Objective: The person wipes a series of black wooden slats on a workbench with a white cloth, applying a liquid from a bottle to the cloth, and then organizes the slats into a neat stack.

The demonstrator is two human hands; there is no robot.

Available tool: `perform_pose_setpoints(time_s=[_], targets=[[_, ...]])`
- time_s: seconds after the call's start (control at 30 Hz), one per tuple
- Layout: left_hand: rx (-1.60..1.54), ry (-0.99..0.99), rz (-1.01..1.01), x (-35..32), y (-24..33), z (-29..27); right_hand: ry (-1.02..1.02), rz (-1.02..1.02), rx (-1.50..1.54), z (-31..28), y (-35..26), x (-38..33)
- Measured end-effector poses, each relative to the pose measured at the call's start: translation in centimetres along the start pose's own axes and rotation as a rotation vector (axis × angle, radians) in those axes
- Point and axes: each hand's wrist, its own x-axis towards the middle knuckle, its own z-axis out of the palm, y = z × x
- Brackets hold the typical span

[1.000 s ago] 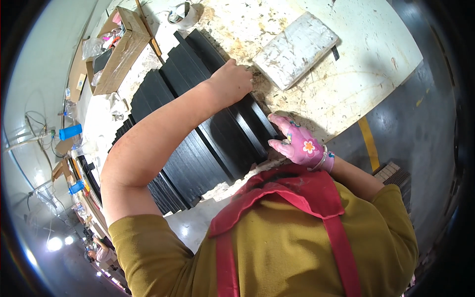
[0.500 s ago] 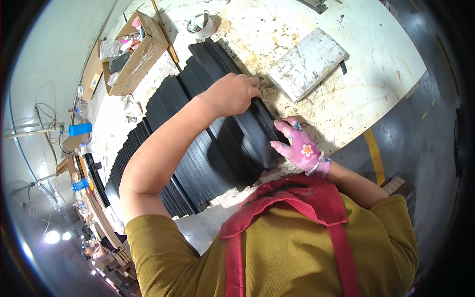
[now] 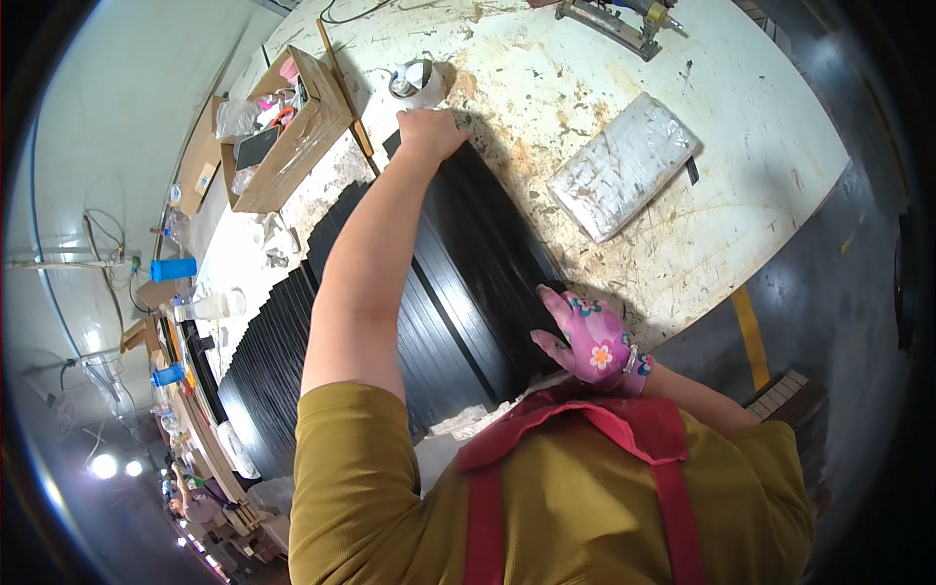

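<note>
Long black strips lie side by side on the worktable, forming a broad ribbed sheet. My bare left hand reaches across them to their far end, its fingers curled over the end of the rightmost strips. At the near end of the right edge is my right hand, in a pink flowered glove. Its thumb and fingers are apart, their tips against the black edge. My left forearm covers part of the strips.
A wrapped whitish block lies right of the strips on the stained worktable. A roll of tape stands beyond my left hand. Far left is a cardboard box of odds and ends. Tools lie at the back.
My left hand has slid away from me, from mid-length to the far end of the strips. The raised, uneven strips at the right now lie flatter and closer together. The view has shifted slightly.
</note>
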Motion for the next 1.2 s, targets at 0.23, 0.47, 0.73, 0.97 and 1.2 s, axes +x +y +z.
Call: perform_pose_setpoints(time_s=[0.23,0.47,0.73,0.97,1.2], targets=[[-0.170,0.092,-0.067,1.6,-0.7,2.1,0.129,-0.026,0.124,-0.8,0.8,-0.1],[-0.465,0.051,0.098,1.6,-2.5,2.3,0.081,0.151,0.322,0.4,1.8,-0.3],[-0.582,0.544,-0.016,-2.8,-8.1,3.6,0.079,0.038,0.474,-0.2,0.3,0.6],[-0.655,0.426,-0.150,-7.8,-6.5,4.7,-0.018,0.057,0.450,0.0,-0.2,1.4],[-0.999,0.291,-0.220,-6.8,-4.6,4.4,-0.078,0.039,0.269,-0.4,-0.1,0.9]])
